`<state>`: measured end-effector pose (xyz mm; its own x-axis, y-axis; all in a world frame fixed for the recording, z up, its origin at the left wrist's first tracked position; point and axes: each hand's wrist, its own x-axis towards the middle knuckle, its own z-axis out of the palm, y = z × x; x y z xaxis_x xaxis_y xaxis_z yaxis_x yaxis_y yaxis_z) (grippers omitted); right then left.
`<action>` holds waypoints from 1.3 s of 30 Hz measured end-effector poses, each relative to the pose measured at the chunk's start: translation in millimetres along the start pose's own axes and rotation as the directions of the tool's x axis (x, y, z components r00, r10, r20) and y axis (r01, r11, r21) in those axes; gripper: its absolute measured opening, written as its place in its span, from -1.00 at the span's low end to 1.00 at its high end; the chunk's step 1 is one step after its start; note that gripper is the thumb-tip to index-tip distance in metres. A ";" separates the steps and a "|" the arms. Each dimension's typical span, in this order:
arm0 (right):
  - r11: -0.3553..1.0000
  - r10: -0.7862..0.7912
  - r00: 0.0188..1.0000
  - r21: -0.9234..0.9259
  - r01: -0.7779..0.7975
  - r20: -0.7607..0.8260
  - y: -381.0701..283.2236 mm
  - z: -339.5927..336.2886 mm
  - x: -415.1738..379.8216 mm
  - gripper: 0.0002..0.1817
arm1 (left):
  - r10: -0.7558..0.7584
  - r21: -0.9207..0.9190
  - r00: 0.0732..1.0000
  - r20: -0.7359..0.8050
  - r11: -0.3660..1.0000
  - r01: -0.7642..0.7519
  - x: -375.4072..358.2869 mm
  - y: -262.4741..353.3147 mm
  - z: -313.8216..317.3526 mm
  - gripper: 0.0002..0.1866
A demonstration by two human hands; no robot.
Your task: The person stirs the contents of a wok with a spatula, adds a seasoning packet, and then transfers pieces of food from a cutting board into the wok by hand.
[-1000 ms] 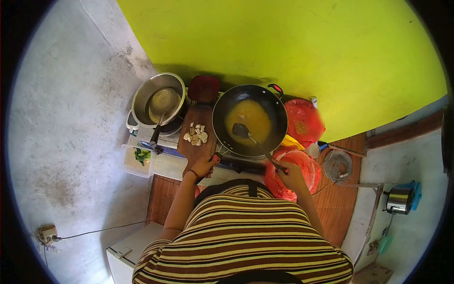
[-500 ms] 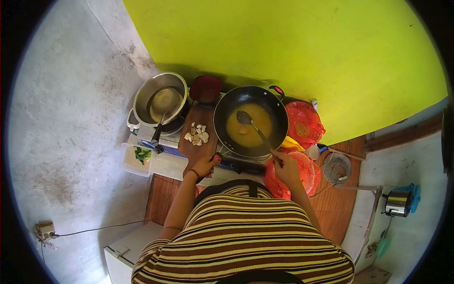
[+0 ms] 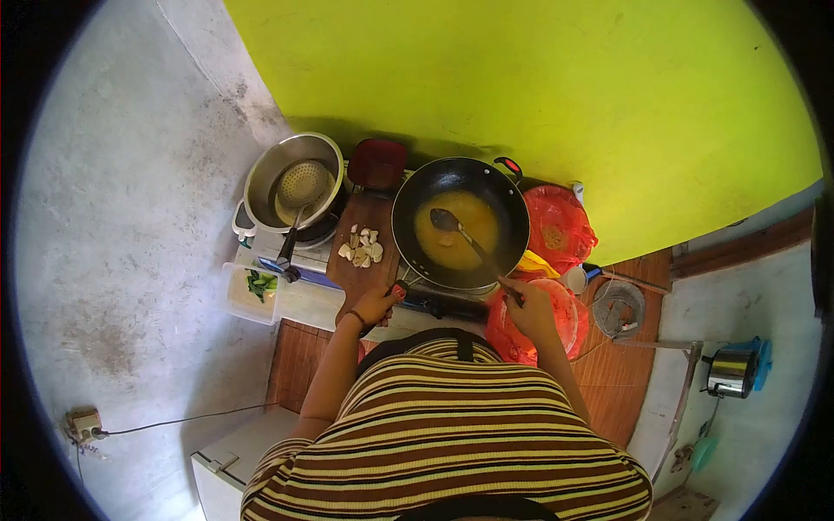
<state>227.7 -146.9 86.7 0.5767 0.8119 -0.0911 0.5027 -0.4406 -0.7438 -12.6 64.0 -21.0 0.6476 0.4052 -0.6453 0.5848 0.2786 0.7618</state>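
Note:
A black wok point(image 3: 417, 247) sits on the stove with yellowish liquid point(image 3: 476, 213) in it. My left hand point(image 3: 375, 306) is closed around the wok's handle point(image 3: 399, 289), which has a red part at its end. In my right hand point(image 3: 530, 308) is the handle of a dark cooking spatula point(image 3: 469, 241). Its oval head rests in the liquid near a small pale lump point(image 3: 446, 240), whose kind I cannot make out. Left of the wok, a wooden cutting board point(image 3: 352, 282) carries several cut white pieces point(image 3: 363, 247) that look like garlic.
A steel pot point(image 3: 252, 195) holding a skimmer point(image 3: 303, 182) stands at the left. Below it, a plastic container point(image 3: 233, 295) has green leaves. A dark red square bowl point(image 3: 379, 163) is behind the board. Red plastic bags point(image 3: 560, 217) and a cup point(image 3: 575, 279) lie right of the wok.
The spatula's head has shifted slightly to the left and toward me in the liquid, and my right hand has moved a little with it. My left hand stays on the wok's handle.

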 end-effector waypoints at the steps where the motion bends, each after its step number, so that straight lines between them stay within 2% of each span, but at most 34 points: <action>1: 1.000 -0.012 1.000 -0.001 0.012 -0.005 1.8 1.6 0.1 -0.59 | -0.015 0.009 1.000 0.004 1.000 0.015 -2.5 3.3 -0.2 -0.67; 9: 0.997 -0.070 0.995 0.032 0.072 -0.075 21.1 33.2 9.6 -0.57 | -0.048 0.079 0.999 0.003 0.996 0.047 -7.4 11.9 -1.0 -0.68; 11: 0.994 -0.108 0.988 -0.009 0.108 -0.108 20.7 36.8 11.1 -0.57 | -0.050 0.027 0.999 0.016 0.998 0.049 -6.7 10.7 -0.8 -0.68; 14: 0.999 -0.050 0.990 0.010 0.052 -0.129 18.3 34.5 10.9 -0.56 | -0.055 -0.013 0.998 0.014 0.998 0.055 -3.8 3.5 -0.3 -0.67; 17: 0.979 0.037 0.988 0.205 -0.005 -0.153 14.0 25.1 9.8 -0.55 | -0.051 -0.003 0.999 0.004 0.999 0.051 -3.9 3.6 -0.2 -0.66; 20: 0.995 0.005 0.970 0.093 0.018 -0.242 28.2 20.3 12.4 -0.54 | -0.053 0.015 0.999 -0.006 0.998 0.053 -3.6 4.6 0.6 -0.66; 23: 0.992 0.114 0.970 0.076 -0.100 -0.212 36.6 14.2 12.3 -0.59 | -0.067 0.008 0.998 -0.009 0.998 0.067 -7.8 10.5 1.2 -0.67; 26: 0.981 0.184 0.967 -0.028 -0.192 -0.178 42.9 12.7 11.5 -0.56 | -0.063 0.010 0.998 0.003 0.998 0.063 -7.1 9.0 0.5 -0.68; 29: 0.919 0.372 0.928 0.149 -0.365 -0.019 55.6 17.6 12.8 -0.56 | -0.062 0.028 0.998 -0.003 0.998 0.062 -9.0 9.4 1.0 -0.69; 32: 0.755 0.373 0.900 0.490 -0.436 0.226 64.4 20.7 13.4 -0.59 | -0.057 -0.004 0.998 0.015 0.998 0.057 -1.2 0.7 -1.2 -0.70; 35: 0.592 0.388 0.856 0.619 -0.516 0.343 46.7 11.8 14.9 -0.59 | -0.056 -0.026 0.998 0.014 0.998 0.056 -0.9 -1.0 -0.7 -0.71; 39: 0.633 0.346 0.894 0.633 -0.446 0.284 41.3 16.7 12.1 -0.56 | -0.058 0.001 0.998 0.009 0.998 0.058 -7.5 8.9 1.1 -0.71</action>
<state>244.7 -148.9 43.8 0.5069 0.6822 -0.5269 -0.3466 -0.3983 -0.8492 -11.7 62.5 -9.4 0.6170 0.3801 -0.6891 0.6219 0.3009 0.7229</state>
